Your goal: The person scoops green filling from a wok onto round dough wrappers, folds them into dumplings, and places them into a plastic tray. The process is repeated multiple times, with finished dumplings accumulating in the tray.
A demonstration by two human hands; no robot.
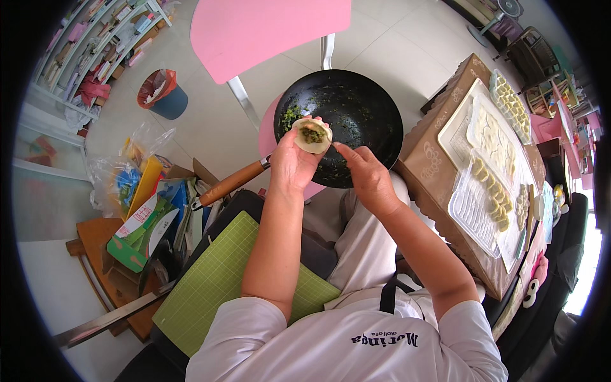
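On the palm of my left hand (297, 160) lies a round dough wrapper (321, 146) with a mound of green and brown filling (312, 134) in its middle. My right hand (372, 176) is closed at the wrapper's right side, its index finger and thumb around a thin utensil that is mostly hidden. Both hands are over the near side of a black wok (370, 126), which has green filling scraps stuck inside, most at its left. The wok's wooden handle (234, 183) points down to the left.
At right, a table with a brown cloth (425, 153) bears a plastic tray of dumplings (458, 210), a sheet of wrappers (494, 138) and another dumpling tray (510, 107). A pink chair (267, 33) stands beyond the wok, a lined bin (169, 102) at left. A green cutting mat (210, 281) lies beside my lap.
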